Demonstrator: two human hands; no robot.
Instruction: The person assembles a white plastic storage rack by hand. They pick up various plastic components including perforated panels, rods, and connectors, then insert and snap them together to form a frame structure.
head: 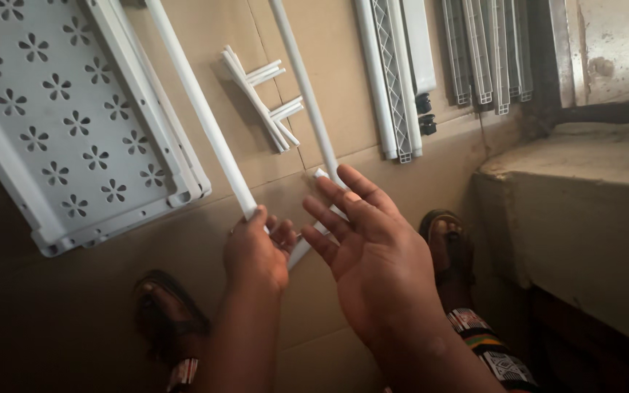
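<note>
Far left: pale grey plastic shelf tray with flower-shaped cut-outs [67,109], lying flat on the brown cardboard sheet [205,240] that covers the floor; a second tray edge shows beneath its right side.

Next: long white plastic tube [198,109], running from the top of the view down and rightward over the tray's right edge. Its lower end sits in the left hand [256,255], whose fingers are curled tight around it, thumb side up. A short white length emerges below the fist, toward the right hand.

Below the left hand: foot in a dark brown sandal [165,313] on the cardboard.

Centre top: small bundle of white plastic connector sticks [263,98], lying loose on the cardboard between the two tubes.

Centre: second white plastic tube [303,87], lying on the cardboard, its lower end passing behind the right hand's fingers.

Right hand [376,258]: palm up and facing the camera, fingers straight and spread apart, clasping nothing; whether the fingertips touch the second tube cannot be told.

Right of centre, top: white lattice-sided frame rails [394,80] with black caster wheels [425,113] beside them; further right, grey slotted side panels [485,51].

Behind the right hand: second sandalled foot [449,247].

Far right: worn concrete ledge [584,211].
</note>
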